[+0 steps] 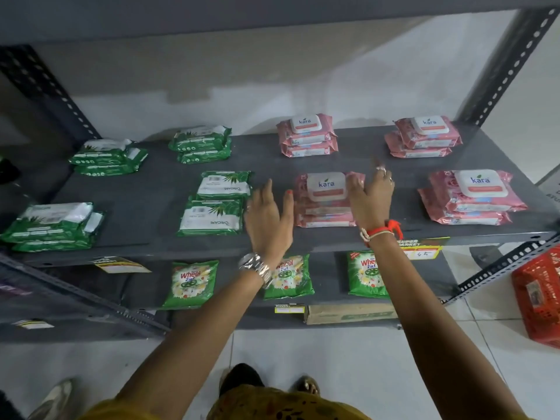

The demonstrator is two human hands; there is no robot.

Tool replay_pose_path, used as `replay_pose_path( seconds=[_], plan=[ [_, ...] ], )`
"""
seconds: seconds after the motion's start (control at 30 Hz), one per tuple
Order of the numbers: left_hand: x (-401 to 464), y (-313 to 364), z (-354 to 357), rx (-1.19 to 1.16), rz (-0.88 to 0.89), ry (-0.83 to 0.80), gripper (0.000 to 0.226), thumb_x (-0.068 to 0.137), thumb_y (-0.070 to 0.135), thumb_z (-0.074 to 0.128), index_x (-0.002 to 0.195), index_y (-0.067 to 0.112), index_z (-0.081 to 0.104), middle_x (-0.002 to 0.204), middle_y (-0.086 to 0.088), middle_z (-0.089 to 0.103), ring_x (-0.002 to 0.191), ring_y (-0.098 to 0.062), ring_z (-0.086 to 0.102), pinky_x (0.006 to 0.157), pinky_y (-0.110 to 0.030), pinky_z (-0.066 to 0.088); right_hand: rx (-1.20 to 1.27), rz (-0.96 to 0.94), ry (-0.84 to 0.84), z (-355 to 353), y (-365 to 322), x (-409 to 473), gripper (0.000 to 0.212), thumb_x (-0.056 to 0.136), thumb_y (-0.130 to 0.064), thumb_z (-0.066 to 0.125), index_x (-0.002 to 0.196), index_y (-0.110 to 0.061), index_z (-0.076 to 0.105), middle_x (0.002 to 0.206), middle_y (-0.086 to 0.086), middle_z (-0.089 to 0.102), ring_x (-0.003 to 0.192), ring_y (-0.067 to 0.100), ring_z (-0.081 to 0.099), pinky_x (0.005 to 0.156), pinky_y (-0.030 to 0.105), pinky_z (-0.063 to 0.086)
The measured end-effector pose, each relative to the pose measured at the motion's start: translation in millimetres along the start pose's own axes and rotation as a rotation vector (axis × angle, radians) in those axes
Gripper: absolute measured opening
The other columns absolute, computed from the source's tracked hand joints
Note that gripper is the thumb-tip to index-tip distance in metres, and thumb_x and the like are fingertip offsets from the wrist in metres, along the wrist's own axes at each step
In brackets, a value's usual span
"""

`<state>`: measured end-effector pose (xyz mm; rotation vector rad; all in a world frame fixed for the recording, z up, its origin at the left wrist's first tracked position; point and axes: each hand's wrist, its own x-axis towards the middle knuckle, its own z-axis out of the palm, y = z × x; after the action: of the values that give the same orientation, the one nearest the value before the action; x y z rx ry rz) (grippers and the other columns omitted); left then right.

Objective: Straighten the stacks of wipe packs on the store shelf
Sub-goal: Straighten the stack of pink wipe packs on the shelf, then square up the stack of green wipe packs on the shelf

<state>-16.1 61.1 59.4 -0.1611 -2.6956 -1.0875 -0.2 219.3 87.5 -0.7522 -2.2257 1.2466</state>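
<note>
Two bare hands are held at a front stack of pink plastic wipe packs (325, 204) on the dark grey metal shelf (145, 204): left hand (268, 218) spread beside it, gripping nothing; right hand (371, 197) laid flat on its right edge, fingers extended.

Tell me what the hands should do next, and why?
Probably press both hands inward. The left hand and right hand flank the front pink Kara wipes stack, whose packs look slightly offset, so a squeeze should line up their edges.

four pink stacks (325, 201), four green stacks (216, 204)
</note>
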Motion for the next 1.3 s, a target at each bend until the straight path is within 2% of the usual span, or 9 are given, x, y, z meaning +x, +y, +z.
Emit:
replay_pose_path(
  seconds=[0.2,0.37,0.5,0.77,0.87,0.93,1.0,1.13,1.3],
  plan=[
    [11,-112,-68,0.173,0.156,0.100,0.058,0.092,0.044,0.032,0.136,0.008,0.040,0.146,-0.011,0.041,0.135,-0.025,0.036,0.113,-0.044,0.027,-0.289,-0.413,-0.351,59,-60,-14,0.047,0.086,-0.019,0.059,0.127,0.002,0.050,0.135,0.022,0.050,0.127,0.035,0.043,0.106,0.036,0.037],
    [5,-197,-117,0.220,0.041,0.017,0.063,0.090,0.045,0.030,0.142,0.009,0.029,0.154,-0.009,0.027,0.143,-0.023,0.022,0.118,-0.043,0.017,-0.501,-0.523,-0.786,137,-100,-18,0.063,0.085,-0.022,0.063,0.140,-0.006,0.039,0.147,0.016,0.043,0.135,0.027,0.040,0.110,0.029,0.032],
    [9,-230,-134,0.382,0.004,-0.109,0.074,0.085,0.053,0.023,0.144,0.008,0.023,0.155,-0.010,0.023,0.144,-0.023,0.017,0.118,-0.044,0.011,-0.708,-0.468,-0.933,174,-118,-18,0.073,0.083,-0.020,0.066,0.144,-0.003,0.030,0.151,0.018,0.036,0.137,0.030,0.037,0.113,0.035,0.033],
    [13,-256,-135,0.501,0.088,-0.168,0.071,0.088,0.051,0.023,0.141,0.004,0.031,0.150,-0.012,0.035,0.140,-0.026,0.030,0.114,-0.049,0.019,-0.762,-0.355,-0.810,200,-141,-17,0.072,0.062,-0.025,0.079,0.126,-0.005,0.052,0.132,0.018,0.057,0.118,0.033,0.056,0.099,0.044,0.050],
    [15,-259,-132,0.484,0.082,-0.160,0.069,0.089,0.050,0.024,0.140,0.005,0.032,0.149,-0.012,0.036,0.139,-0.026,0.031,0.114,-0.048,0.020,-0.793,-0.411,-0.659,192,-151,-28,0.061,0.085,-0.017,0.061,0.135,0.009,0.039,0.141,0.024,0.046,0.129,0.034,0.045,0.110,0.034,0.039],
    [14,-260,-130,0.464,0.085,-0.143,0.069,0.089,0.049,0.025,0.140,0.004,0.033,0.149,-0.013,0.036,0.139,-0.027,0.031,0.113,-0.049,0.020,-0.705,-0.449,-0.614,182,-156,-38,0.073,0.083,-0.025,0.063,0.143,0.002,0.032,0.146,0.020,0.042,0.134,0.031,0.040,0.114,0.033,0.033],
    [15,-261,-129,0.441,0.081,-0.128,0.068,0.089,0.049,0.024,0.141,0.005,0.031,0.149,-0.013,0.035,0.140,-0.028,0.030,0.114,-0.049,0.018,-0.643,-0.490,-0.682,181,-154,-50,0.082,0.067,-0.036,0.075,0.139,-0.013,0.043,0.138,0.012,0.055,0.124,0.027,0.052,0.105,0.032,0.043],
    [13,-262,-128,0.444,0.097,-0.136,0.070,0.089,0.050,0.021,0.141,0.005,0.029,0.151,-0.014,0.032,0.141,-0.028,0.027,0.114,-0.049,0.015,-0.665,-0.453,-0.783,182,-141,-75,0.079,0.061,-0.023,0.079,0.132,-0.007,0.050,0.131,0.015,0.060,0.117,0.029,0.057,0.098,0.031,0.047],
    [18,-248,-135,0.261,0.083,-0.039,0.063,0.090,0.047,0.025,0.139,0.009,0.034,0.143,-0.014,0.045,0.134,-0.028,0.038,0.114,-0.049,0.020,-0.619,-0.407,-0.799,180,-126,-79,0.089,0.059,-0.034,0.078,0.138,-0.009,0.043,0.140,0.013,0.051,0.129,0.030,0.047,0.111,0.037,0.038]
  ],
)
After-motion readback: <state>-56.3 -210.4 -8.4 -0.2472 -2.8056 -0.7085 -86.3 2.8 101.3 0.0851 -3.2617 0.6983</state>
